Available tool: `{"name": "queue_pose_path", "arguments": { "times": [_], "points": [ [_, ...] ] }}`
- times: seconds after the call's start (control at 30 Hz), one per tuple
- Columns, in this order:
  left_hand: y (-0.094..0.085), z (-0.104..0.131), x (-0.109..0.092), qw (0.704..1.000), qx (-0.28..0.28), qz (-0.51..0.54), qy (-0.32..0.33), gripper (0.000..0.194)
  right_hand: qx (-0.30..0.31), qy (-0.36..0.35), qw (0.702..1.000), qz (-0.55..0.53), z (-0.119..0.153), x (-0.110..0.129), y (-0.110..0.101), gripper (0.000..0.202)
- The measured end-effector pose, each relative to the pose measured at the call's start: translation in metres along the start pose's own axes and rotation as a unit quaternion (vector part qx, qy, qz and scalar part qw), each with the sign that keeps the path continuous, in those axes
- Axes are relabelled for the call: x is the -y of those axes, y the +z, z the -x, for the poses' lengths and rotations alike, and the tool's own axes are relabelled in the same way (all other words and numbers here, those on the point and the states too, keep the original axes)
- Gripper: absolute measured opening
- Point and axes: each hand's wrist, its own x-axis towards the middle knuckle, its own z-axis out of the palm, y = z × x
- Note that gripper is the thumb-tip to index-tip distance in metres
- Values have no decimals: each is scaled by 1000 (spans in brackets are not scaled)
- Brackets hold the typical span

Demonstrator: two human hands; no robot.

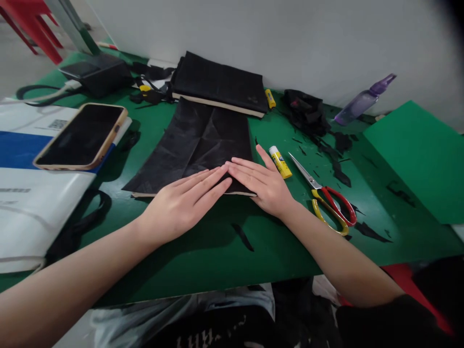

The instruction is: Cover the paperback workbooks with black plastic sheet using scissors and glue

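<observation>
Both of my hands press on the near edge of a creased black sheet [206, 130], which lies over a pale board whose edge shows underneath. My left hand [184, 200] rests with fingers stretched out flat toward the right. From the other side my right hand [263, 183] lies flat too, its thumb lifted apart, and the fingertips of both hands meet near the middle. A yellow glue stick [280, 162] lies just right of my right hand. Beside it are scissors [324, 193] with one red and one yellow handle, blades partly apart.
Black-covered boards [221, 82] are stacked behind the sheet. A phone [83, 137] sits on a white and blue package [21, 183] at left, near a black box [97, 72]. Black scraps [308, 111], a purple spray bottle [362, 101] and a green board [416, 159] are at right.
</observation>
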Motion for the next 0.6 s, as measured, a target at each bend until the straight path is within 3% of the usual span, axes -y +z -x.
{"name": "queue_pose_path", "arguments": {
  "times": [0.6],
  "points": [
    [3,3,3,1000,-23,16,5,36,-54,-53,997,6,1,-5,-6,50]
  ]
}}
